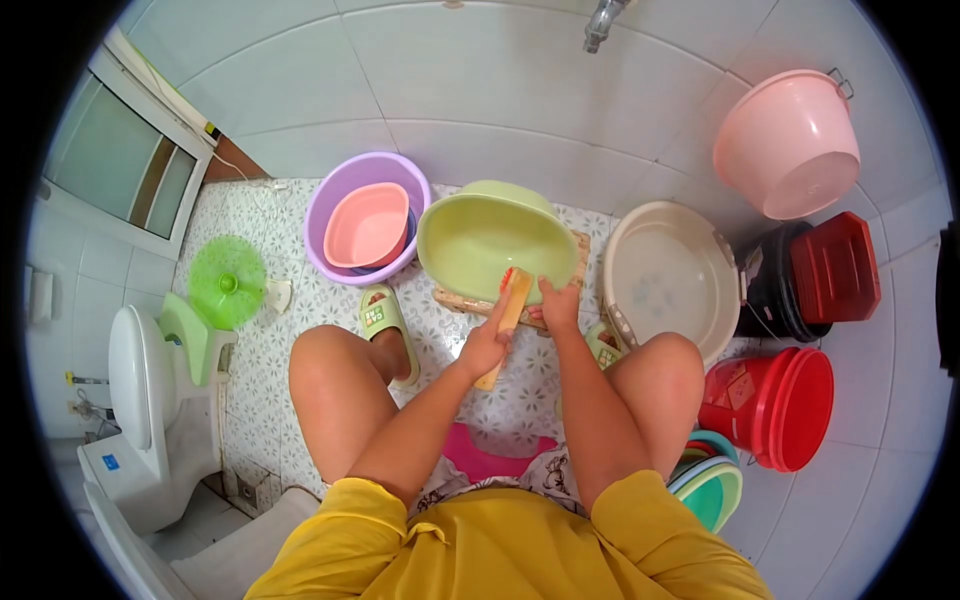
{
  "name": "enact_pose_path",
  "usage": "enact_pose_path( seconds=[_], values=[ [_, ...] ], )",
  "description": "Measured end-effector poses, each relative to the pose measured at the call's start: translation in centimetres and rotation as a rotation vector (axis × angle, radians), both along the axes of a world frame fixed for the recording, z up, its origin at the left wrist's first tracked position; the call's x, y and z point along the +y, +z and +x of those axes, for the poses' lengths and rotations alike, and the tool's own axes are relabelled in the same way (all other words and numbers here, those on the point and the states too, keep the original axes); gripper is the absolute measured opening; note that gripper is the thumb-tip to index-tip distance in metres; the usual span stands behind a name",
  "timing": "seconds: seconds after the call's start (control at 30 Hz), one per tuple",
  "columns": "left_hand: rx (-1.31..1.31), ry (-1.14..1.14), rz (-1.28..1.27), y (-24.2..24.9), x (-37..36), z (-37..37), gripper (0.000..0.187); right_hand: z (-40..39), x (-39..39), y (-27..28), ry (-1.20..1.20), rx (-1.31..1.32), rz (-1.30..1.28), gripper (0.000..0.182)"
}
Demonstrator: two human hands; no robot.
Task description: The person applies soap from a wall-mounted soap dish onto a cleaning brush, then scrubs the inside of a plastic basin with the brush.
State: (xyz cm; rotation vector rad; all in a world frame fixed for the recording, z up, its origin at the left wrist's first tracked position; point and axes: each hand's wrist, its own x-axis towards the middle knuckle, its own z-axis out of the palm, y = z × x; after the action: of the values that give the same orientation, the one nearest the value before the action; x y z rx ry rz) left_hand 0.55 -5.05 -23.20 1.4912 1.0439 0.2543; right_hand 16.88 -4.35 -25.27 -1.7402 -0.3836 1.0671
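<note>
A light green basin (490, 235) is tilted toward me on a low wooden board (455, 300), its inside facing up and forward. My right hand (558, 303) is closed on the near right part of its rim, thumb over the edge. In my left hand (486, 345) is a wooden scrub brush (516, 300), fingers wrapped round its handle. The brush slants upward, with a bit of red at its upper end that overlaps the basin's near rim in this view.
A purple basin (315, 225) with a pink basin (365, 225) in it stands left. Right are a beige basin (670, 270) holding water, a red bucket (760, 400), and a pink bucket (785, 145) on the wall. A toilet (135, 380) stands far left; a tap (600, 30) juts above.
</note>
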Motion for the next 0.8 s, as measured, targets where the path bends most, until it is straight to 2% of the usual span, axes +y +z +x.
enact_pose_path(
  seconds=[0.1, 0.2, 0.27, 0.3, 0.43, 0.5, 0.53, 0.6, 0.77, 0.8],
  values=[
    [-0.036, 0.085, -0.125, 0.1, 1.0, -1.2, 0.075, 0.0, 0.0, 0.2, -0.002, 0.014, 0.000, 0.029],
    [0.081, 0.156, 0.008, -0.4, 2.0, -2.3, 0.073, 0.0, 0.0, 0.6, 0.006, 0.002, 0.014, 0.030],
    [0.114, 0.367, 0.171, -0.9, 2.7, -2.8, 0.070, -0.1, 0.0, 0.9, 0.017, -0.020, 0.031, 0.030],
    [0.110, 0.458, 0.167, -0.2, 2.8, -2.9, 0.068, -0.2, 0.1, 1.0, 0.031, -0.040, 0.015, 0.031],
    [0.255, 0.424, 0.337, -1.7, 3.1, -3.5, 0.068, -0.3, 0.2, 1.0, 0.058, -0.084, -0.016, 0.032],
    [0.103, 0.333, 0.119, -1.0, 2.1, -3.0, 0.068, -0.2, 0.4, 0.6, 0.059, -0.090, -0.034, 0.033],
    [0.103, 0.333, 0.120, -0.5, 1.6, -2.5, 0.068, -0.2, 0.4, 0.5, 0.061, -0.097, -0.053, 0.033],
    [0.082, 0.140, 0.053, 0.2, 0.5, -1.3, 0.067, -0.2, 0.3, 0.4, 0.034, -0.082, -0.040, 0.033],
    [0.201, 0.074, 0.230, -0.9, -0.6, -0.4, 0.073, -0.2, 0.2, 0.5, 0.002, -0.024, -0.022, 0.032],
    [0.319, 0.068, 0.324, -0.3, -0.4, -0.7, 0.073, -0.1, 0.2, 0.4, 0.004, -0.034, -0.026, 0.031]
  ],
)
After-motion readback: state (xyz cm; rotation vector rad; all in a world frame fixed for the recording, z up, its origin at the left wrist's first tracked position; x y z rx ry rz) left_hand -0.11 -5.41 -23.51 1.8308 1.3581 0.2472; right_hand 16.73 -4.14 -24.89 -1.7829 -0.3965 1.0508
